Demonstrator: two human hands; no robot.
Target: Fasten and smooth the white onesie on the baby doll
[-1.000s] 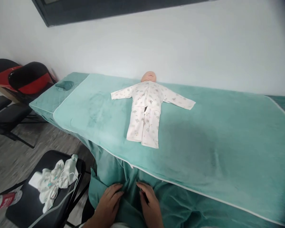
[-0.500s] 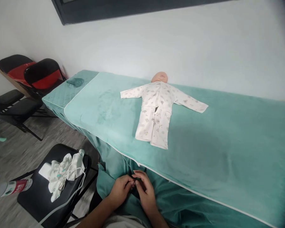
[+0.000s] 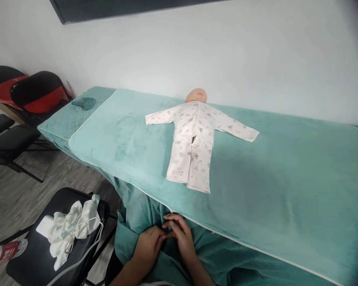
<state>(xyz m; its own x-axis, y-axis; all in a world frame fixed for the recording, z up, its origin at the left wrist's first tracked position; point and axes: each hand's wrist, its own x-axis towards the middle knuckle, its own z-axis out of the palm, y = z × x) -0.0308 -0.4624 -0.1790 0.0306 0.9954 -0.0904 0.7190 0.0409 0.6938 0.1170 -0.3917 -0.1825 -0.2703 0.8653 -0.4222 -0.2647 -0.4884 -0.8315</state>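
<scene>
My left hand (image 3: 149,244) is low in the view, in front of the bed, its fingers bent and drawn together. Its fingertips meet the thumb of my right hand (image 3: 181,234); whether anything small is between them is hidden. The right hand's fingers curve loosely, standing apart from its thumb. Both hands are over the green cloth hanging from the bed's edge. Beyond them, a baby doll (image 3: 196,95) lies on its back, its head toward the wall. A white patterned top (image 3: 193,119) with outspread sleeves and matching trousers (image 3: 191,163) cover it.
The green-covered bed (image 3: 256,178) runs along the wall, with a face hole (image 3: 84,104) at its left end. A black chair (image 3: 26,254) at lower left carries a crumpled white cloth (image 3: 73,228), a cable and a bottle (image 3: 8,251). Folding chairs (image 3: 37,95) stand farther left.
The view has shifted slightly, so the chairs sit farther left. My hands stay together, with the left fingertips now against the right thumb. Doll and clothes lie the same.
</scene>
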